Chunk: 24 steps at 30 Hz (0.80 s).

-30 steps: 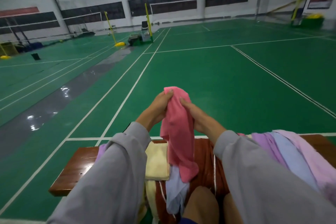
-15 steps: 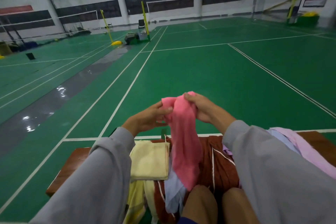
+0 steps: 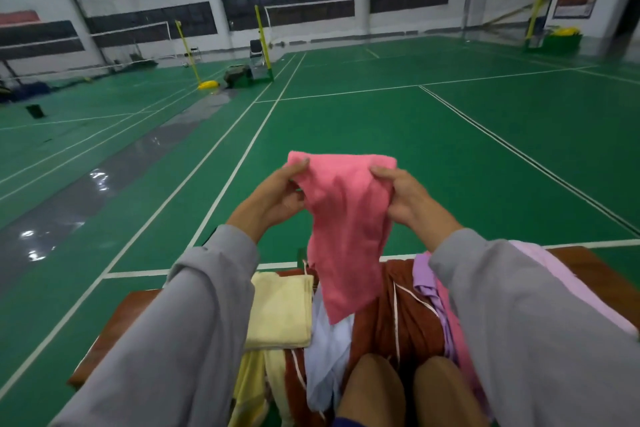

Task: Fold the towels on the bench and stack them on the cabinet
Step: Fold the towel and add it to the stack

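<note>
A pink towel [image 3: 346, 229] hangs in the air in front of me, above the wooden bench [image 3: 117, 322]. My left hand [image 3: 273, 198] pinches its upper left corner and my right hand [image 3: 405, 198] pinches its upper right corner, so the top edge is spread between them. A folded yellow towel [image 3: 280, 312] lies on the bench under my left forearm. A white towel [image 3: 325, 357], a brown cloth [image 3: 412, 315] and purple and pink towels [image 3: 429, 288] lie in a heap below. No cabinet is in view.
The bench stands at the edge of a green badminton court [image 3: 381, 135] with white lines. My knees [image 3: 374, 388] show at the bottom. Yellow net posts [image 3: 187, 52] and a chair [image 3: 256, 52] stand far back by the wall.
My hands have moved apart and pulled the bunched pink towel's top edge wide. The towel hung in a narrow bundle before; it is now spread between both hands.
</note>
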Available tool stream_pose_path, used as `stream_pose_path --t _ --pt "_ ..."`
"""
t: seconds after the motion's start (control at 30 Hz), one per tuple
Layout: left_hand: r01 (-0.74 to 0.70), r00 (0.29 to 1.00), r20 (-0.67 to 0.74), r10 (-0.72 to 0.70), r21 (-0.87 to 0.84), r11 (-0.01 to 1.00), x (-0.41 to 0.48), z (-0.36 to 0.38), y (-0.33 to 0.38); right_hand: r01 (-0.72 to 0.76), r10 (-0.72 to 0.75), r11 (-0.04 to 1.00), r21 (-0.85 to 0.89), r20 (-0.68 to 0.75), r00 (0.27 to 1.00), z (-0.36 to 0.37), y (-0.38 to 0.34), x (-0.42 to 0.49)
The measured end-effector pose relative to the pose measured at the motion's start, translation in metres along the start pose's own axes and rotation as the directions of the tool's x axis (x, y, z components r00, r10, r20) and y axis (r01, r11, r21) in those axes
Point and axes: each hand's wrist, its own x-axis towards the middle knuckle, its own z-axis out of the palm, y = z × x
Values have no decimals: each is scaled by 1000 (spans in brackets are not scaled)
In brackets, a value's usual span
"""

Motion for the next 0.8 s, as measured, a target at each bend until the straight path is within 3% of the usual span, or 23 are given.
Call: stream_pose_path --t 0.1,0.13,0.2,0.27,0.3,0.37,0.43,0.47,0.53,0.6,0.67,0.77,0.8 --pt "27 999 22 -36 323 946 -1 7 -10 -80 89 986 -147 55 995 -6 1 -8" --pt "7 1000 -9 -5 336 942 -3 11 -14 -96 123 971 -220 108 987 -8 2 -10" --pt "-121 977 -158 142 136 983 2 15 -11 -52 90 969 -242 151 984 -10 -10 -10" --pt "-263 926 -306 222 -99 960 11 12 0 32 -23 997 -74 109 994 -11 -34 -7" --pt "-262 927 -317 201 -162 951 14 9 5 72 -71 997 -5 86 994 -13 -45 -7" --pt "-20 976 -219 7 -55 998 13 9 5 55 -47 994 -91 95 994 -17 -49 -8" --pt "256 966 -82 -243 217 942 6 21 -1 -83 140 940 -331 150 979 -21 -36 -12" --pt "287 958 -64 -281 271 919 4 28 0 -110 184 913 -392 156 971 -21 -32 -14" --pt "188 978 -119 -169 166 968 3 37 8 -56 99 933 -357 103 990 -20 -37 -15" --pt "-26 974 -226 11 -62 998 9 33 20 60 -54 993 -105 52 997 -21 -54 -15" --pt "-68 965 -259 45 -82 994 15 22 24 78 -79 997 20 37 996 -29 -62 -19" --pt "101 974 -213 -82 83 991 17 11 13 -48 72 952 -302 72 995 -37 -49 -24" --pt "111 974 -210 -87 104 988 17 8 13 -42 70 941 -335 73 995 -36 -48 -24"
